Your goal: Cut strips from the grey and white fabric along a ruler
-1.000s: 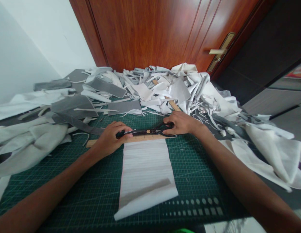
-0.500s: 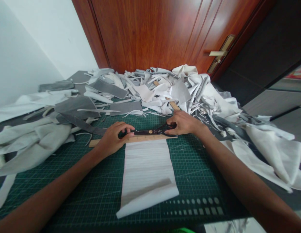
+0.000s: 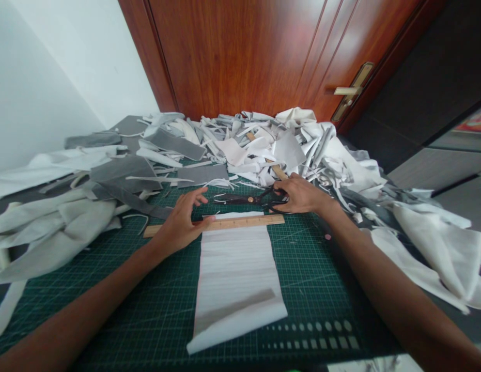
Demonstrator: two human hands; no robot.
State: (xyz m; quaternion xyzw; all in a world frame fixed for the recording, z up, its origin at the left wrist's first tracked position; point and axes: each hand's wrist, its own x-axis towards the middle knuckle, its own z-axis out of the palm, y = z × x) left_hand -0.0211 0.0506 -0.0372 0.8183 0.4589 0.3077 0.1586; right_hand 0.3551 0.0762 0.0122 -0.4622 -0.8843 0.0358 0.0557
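A pair of black-handled scissors [image 3: 251, 200] lies across the middle, blades pointing left, with my right hand [image 3: 300, 194] closed around its handles. My left hand [image 3: 186, 217] has its fingers apart, its thumb touching the left part of a wooden ruler [image 3: 240, 222]. Under the ruler lies a strip of white lined fabric or paper [image 3: 236, 263]; a narrow edge of it shows beyond the ruler. Its near end is curled up in a roll [image 3: 238, 323].
A green gridded cutting mat [image 3: 147, 305] covers the table. White and grey scraps [image 3: 255, 150] are heaped along the back, with crumpled white cloth [image 3: 58, 222] at left and white pieces [image 3: 437, 248] at right. A wooden door [image 3: 240, 57] stands behind.
My left hand has let go of a dark object by the blade tips and opened, its thumb now on the ruler. The scissors have shifted slightly right and away from the ruler.
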